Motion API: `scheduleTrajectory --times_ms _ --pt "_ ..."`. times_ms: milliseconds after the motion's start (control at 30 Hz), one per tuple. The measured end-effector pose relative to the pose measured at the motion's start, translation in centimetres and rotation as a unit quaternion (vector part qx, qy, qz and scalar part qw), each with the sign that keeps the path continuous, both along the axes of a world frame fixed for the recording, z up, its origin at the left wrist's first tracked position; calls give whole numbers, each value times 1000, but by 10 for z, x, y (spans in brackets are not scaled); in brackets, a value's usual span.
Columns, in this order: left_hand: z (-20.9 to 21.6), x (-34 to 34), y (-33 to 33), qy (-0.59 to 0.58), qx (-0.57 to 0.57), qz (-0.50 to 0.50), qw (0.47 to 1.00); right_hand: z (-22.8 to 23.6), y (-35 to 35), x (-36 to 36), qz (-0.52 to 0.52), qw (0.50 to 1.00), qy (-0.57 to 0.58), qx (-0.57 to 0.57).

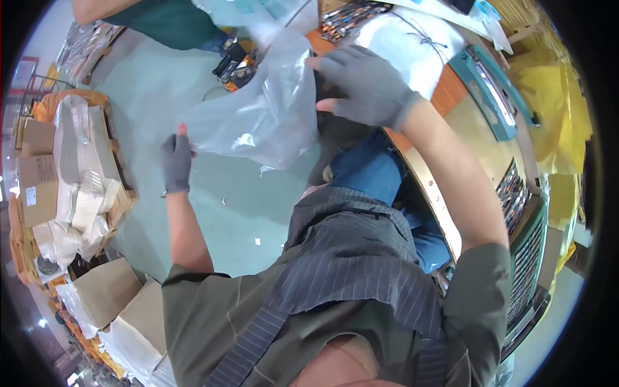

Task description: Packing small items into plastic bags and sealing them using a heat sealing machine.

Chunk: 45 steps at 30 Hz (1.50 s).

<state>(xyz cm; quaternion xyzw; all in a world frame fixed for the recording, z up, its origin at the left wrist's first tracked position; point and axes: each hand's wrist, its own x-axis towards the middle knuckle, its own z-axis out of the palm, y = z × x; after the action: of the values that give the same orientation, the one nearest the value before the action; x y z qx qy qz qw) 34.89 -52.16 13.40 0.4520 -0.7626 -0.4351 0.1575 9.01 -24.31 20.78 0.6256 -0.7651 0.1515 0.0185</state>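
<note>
A translucent plastic bag (271,103) is spread in the air between my hands, above the floor. My left hand (176,164), in a grey glove with bare fingertips, pinches its lower left end. At the bag's right edge is my right hand (367,84), in a matching glove. Its thumb and forefinger are spread apart, with a dark gap between them; the forefinger tip meets the bag's edge. Whatever lies behind the bag there is hidden.
A wooden worktable (445,97) on my right bears a white plastic sheet (406,48), a teal device (485,90) and bundled thin parts (511,193). Cartons (37,171) and wrapped stacks stand left. Ahead is another person's green garment (171,22), near a black-and-orange object (237,68).
</note>
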Motion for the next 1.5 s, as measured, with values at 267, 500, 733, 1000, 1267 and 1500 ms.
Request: scheduleTrajectory --times_ms 267,500,733,1000,1267,1500 --pt "65 -117 121 318 -190 -134 919 -133 256 32 -619 780 -17 -88" --pt "-16 -319 208 250 -310 -438 806 -162 308 119 -598 801 4 -16" --pt "-19 -370 223 103 -189 -571 792 -154 317 120 -618 784 -11 -64" --pt "-2 -239 409 179 241 -536 789 -152 327 105 -559 709 -283 -324" --pt "47 -197 450 53 595 -439 671 -85 376 91 -673 646 -226 -282" --pt "81 -199 437 49 641 -551 533 -80 408 77 -533 688 -352 -344"
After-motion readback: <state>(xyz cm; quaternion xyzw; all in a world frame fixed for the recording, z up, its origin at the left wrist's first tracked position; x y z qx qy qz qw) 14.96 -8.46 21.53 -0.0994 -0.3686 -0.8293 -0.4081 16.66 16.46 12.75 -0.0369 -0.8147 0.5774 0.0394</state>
